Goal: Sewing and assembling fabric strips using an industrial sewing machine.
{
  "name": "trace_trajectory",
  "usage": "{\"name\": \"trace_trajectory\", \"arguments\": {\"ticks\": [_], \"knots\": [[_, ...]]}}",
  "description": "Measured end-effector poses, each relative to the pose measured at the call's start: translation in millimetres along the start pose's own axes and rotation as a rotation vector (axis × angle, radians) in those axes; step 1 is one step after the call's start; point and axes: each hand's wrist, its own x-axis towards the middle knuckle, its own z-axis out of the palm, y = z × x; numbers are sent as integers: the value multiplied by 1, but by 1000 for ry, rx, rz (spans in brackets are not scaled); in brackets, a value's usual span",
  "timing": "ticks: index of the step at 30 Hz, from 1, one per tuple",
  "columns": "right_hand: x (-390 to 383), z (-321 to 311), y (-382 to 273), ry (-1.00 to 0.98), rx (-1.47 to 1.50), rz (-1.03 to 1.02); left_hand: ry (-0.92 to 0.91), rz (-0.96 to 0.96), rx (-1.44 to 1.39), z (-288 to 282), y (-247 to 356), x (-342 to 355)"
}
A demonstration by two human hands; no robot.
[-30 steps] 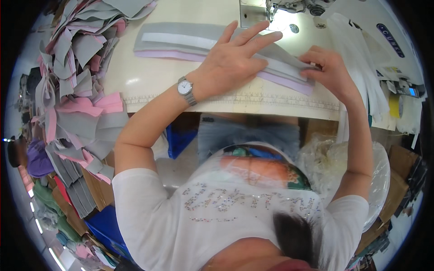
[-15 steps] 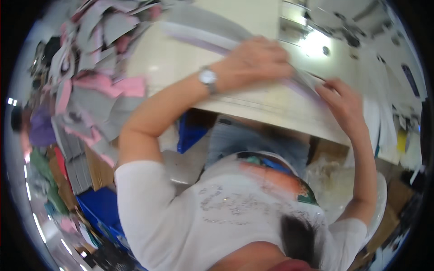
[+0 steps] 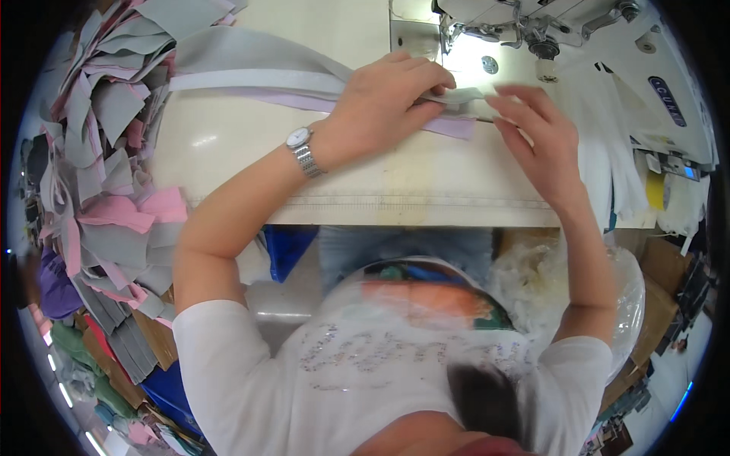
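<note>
A long grey fabric strip [image 3: 243, 55] with a white band [image 3: 251, 80] along its near edge stretches across the sewing table. My left hand [image 3: 384, 97], wearing a watch, is closed on the strip near its right end, thumb beneath and fingers over it. Under it lies a lilac layer [image 3: 455, 128], whose end shows to the right of the thumb. Just beyond the strip's right tip, my right hand [image 3: 538, 137] is raised with thumb and fingers apart, and nothing shows in them.
A sewing machine [image 3: 646, 68] stands at the far right, its lamp lighting the metal plate [image 3: 414, 38]. Grey and pink fabric pieces [image 3: 114, 114] hang in a heap over the left edge. White strips [image 3: 627, 159] hang at the right. The table's front edge [image 3: 426, 216] runs before me.
The whole view has shifted and is less blurred. My right hand, earlier closed at the fabric's right end, now has its fingers apart. My left hand remains on the strip, which lies flatter.
</note>
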Motion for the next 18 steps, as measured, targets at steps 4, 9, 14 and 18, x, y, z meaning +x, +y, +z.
{"name": "trace_trajectory", "arguments": {"ticks": [4,9,14,18], "knots": [[-15,8,-3,-46,-180,-126,9,98,86,2,-1,2],[-21,24,-2,-10,-317,-161,-7,253,188,3,-1,-2],[-20,25,-2,-11,-303,-143,-35,428,265,2,1,-3],[-20,25,0,34,-203,-86,-90,400,292,1,2,-2]]}}
